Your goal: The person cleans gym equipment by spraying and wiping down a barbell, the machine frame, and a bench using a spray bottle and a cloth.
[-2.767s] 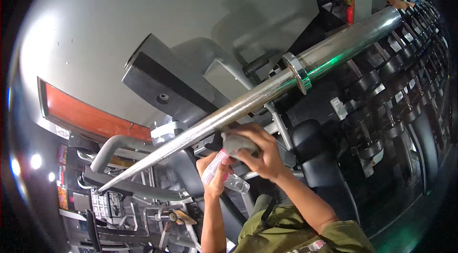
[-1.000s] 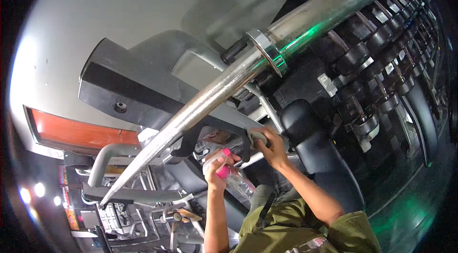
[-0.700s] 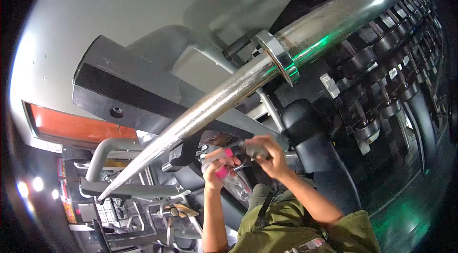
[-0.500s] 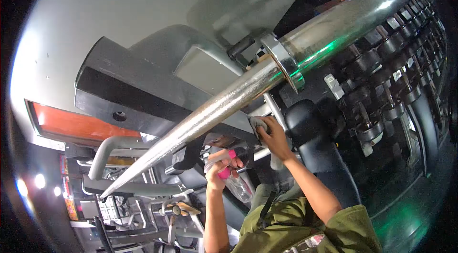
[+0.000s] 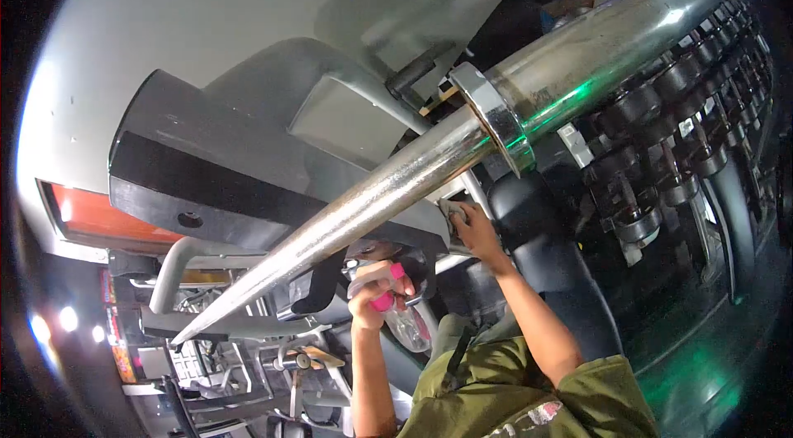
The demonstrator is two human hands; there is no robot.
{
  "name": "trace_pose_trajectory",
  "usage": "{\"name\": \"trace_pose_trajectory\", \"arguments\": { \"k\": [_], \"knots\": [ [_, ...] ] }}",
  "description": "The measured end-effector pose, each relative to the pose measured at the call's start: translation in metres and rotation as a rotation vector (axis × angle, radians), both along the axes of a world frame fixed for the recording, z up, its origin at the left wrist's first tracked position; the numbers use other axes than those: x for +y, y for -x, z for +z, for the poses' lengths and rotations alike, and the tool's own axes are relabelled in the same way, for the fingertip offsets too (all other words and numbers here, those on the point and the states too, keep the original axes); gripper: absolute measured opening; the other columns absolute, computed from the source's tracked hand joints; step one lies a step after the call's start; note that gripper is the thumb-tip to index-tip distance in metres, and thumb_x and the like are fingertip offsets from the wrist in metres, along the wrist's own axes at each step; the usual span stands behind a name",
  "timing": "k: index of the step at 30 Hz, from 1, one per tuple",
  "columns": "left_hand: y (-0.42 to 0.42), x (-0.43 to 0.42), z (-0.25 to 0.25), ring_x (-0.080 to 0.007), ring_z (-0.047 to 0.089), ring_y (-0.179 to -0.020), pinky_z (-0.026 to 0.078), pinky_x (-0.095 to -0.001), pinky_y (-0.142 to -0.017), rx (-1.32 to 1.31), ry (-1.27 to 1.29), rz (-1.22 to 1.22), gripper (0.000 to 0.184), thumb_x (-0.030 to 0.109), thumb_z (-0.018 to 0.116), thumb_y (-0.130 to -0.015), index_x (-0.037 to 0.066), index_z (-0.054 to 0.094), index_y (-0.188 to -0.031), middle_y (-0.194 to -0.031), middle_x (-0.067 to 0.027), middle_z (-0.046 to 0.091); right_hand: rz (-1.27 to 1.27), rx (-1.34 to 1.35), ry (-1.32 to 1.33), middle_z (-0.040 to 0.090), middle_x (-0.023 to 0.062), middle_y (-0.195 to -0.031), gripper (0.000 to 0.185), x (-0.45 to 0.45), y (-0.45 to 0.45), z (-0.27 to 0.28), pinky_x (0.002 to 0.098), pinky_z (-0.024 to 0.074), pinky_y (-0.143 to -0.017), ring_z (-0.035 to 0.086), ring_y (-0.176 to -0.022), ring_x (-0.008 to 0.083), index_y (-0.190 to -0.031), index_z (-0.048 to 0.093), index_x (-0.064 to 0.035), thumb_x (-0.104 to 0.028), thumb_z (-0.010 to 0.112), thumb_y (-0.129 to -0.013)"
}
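Observation:
My left hand (image 5: 369, 299) is closed around a clear spray bottle (image 5: 410, 329) with a pink and white trigger head, held tilted below the barbell. My right hand (image 5: 479, 233) grips a grey cloth (image 5: 453, 211), its fingers bent over it. The cloth is by the lower right end of the grey machine frame (image 5: 248, 182); firm contact is hard to make out. Crossing diagonally above both hands is the chrome barbell (image 5: 372, 194), with a thick sleeve and collar at its upper right.
A black padded bench (image 5: 537, 231) stands beside my right arm. Racks of dumbbells (image 5: 636, 223) line the right side. A grey wall (image 5: 215, 8) rises behind the frame, and other gym machines (image 5: 297, 364) fill the lower left.
My right hand and the cloth have shifted slightly to the right. My left hand keeps its hold on the spray bottle. The view has tilted a little, sliding the frame leftward.

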State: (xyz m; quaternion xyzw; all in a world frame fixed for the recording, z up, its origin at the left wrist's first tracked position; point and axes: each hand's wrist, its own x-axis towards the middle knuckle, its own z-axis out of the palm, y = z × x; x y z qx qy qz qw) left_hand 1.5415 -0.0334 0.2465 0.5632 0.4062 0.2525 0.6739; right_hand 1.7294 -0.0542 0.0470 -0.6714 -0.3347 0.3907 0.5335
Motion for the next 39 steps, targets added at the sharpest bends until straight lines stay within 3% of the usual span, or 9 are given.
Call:
{"name": "trace_pose_trajectory", "arguments": {
  "k": [5, 8, 13, 17, 21, 27, 32, 36, 39],
  "knots": [
    [0.000, 0.003, -0.002, -0.0239, 0.058, -0.052, 0.045, -0.0314, -0.043, -0.010, 0.030, -0.004, 0.045, 0.039, 0.060, -0.070, -0.004, 0.062, -0.079, -0.070, -0.0211, 0.065, 0.001, 0.082, -0.372, 0.057, 0.0137, -0.115, 0.039, -0.030, 0.015, 0.073, 0.0311, 0.0471, -0.093, 0.061, -0.102, 0.0228, -0.134, 0.061, -0.0022, -0.014, 0.062, -0.096],
    [0.004, 0.005, -0.005, -0.0241, 0.058, -0.052, 0.046, -0.0315, -0.043, -0.004, 0.032, -0.011, 0.046, 0.040, 0.060, -0.070, -0.005, 0.062, -0.081, -0.071, -0.0216, 0.066, -0.064, 0.077, -0.487, 0.057, 0.0128, -0.117, 0.039, -0.043, 0.029, 0.045, 0.0308, 0.0460, -0.095, 0.061, -0.102, 0.0232, -0.132, 0.062, -0.0018, -0.013, 0.062, -0.094],
    [0.003, 0.006, -0.004, -0.0248, 0.059, -0.052, 0.047, -0.0329, -0.042, -0.019, 0.066, 0.004, 0.046, 0.038, 0.061, -0.071, -0.006, 0.063, -0.083, -0.072, -0.0219, 0.066, -0.057, 0.025, 0.019, 0.060, 0.0170, -0.119, 0.038, -0.034, 0.020, -0.061, 0.0405, 0.0493, -0.095, 0.062, -0.106, 0.0336, -0.133, 0.062, -0.0019, -0.021, 0.056, -0.101],
    [0.005, 0.003, -0.014, -0.0261, 0.060, -0.056, 0.047, -0.0332, -0.040, -0.118, 0.097, 0.065, 0.045, 0.037, 0.062, -0.072, -0.006, 0.063, -0.086, -0.070, -0.0191, 0.062, -0.013, 0.088, -0.300, 0.059, 0.0139, -0.116, 0.039, -0.014, 0.009, -0.024, 0.0359, 0.0503, -0.084, 0.062, -0.099, 0.0264, -0.135, 0.062, -0.0069, -0.022, 0.059, -0.099],
    [0.005, 0.001, -0.017, -0.0273, 0.061, -0.059, 0.047, -0.0333, -0.040, -0.150, 0.115, 0.097, 0.044, 0.035, 0.062, -0.072, -0.006, 0.063, -0.088, -0.069, -0.0168, 0.059, 0.015, 0.136, -0.441, 0.058, 0.0139, -0.116, 0.038, -0.025, 0.016, 0.050, 0.0309, 0.0436, -0.099, 0.056, -0.112, 0.0236, -0.134, 0.061, -0.0024, -0.012, 0.058, -0.098],
    [0.006, 0.002, -0.017, -0.0270, 0.061, -0.063, 0.047, -0.0334, -0.040, -0.151, 0.123, 0.101, 0.043, 0.035, 0.062, -0.073, -0.005, 0.062, -0.088, -0.071, -0.0162, 0.059, -0.142, -0.089, -0.051, 0.059, 0.0156, -0.115, 0.038, -0.041, 0.042, -0.088, 0.0388, 0.0470, -0.092, 0.059, -0.107, 0.0276, -0.133, 0.061, -0.0020, -0.015, 0.055, -0.098],
    [0.008, 0.002, -0.022, -0.0257, 0.061, -0.066, 0.047, -0.0333, -0.039, -0.137, 0.120, 0.112, 0.043, 0.036, 0.061, -0.074, -0.004, 0.062, -0.088, -0.071, -0.0144, 0.058, -0.061, 0.229, -0.037, 0.057, 0.0215, -0.124, 0.040, -0.031, 0.022, -0.047, 0.0418, 0.0476, -0.099, 0.060, -0.114, 0.0349, -0.137, 0.058, -0.0015, -0.017, 0.052, -0.100],
    [0.002, -0.002, -0.016, -0.0254, 0.061, -0.068, 0.046, -0.0332, -0.038, -0.111, 0.131, 0.164, 0.043, 0.037, 0.061, -0.074, -0.002, 0.062, -0.091, -0.072, -0.0135, 0.058, -0.103, 0.104, -0.339, 0.055, 0.0163, -0.125, 0.038, -0.053, 0.038, 0.037, 0.0373, 0.0480, -0.097, 0.058, -0.116, 0.0302, -0.135, 0.060, -0.0038, -0.012, 0.054, -0.099],
    [0.006, 0.001, -0.018, -0.0262, 0.062, -0.069, 0.046, -0.0340, -0.038, -0.138, 0.123, 0.098, 0.042, 0.036, 0.060, -0.075, -0.001, 0.063, -0.093, -0.075, -0.0135, 0.059, -0.210, 0.199, -0.269, 0.054, 0.0174, -0.124, 0.040, -0.056, 0.063, -0.021, 0.0403, 0.0476, -0.096, 0.057, -0.112, 0.0349, -0.136, 0.059, -0.0045, -0.015, 0.055, -0.097]
  ]
}}
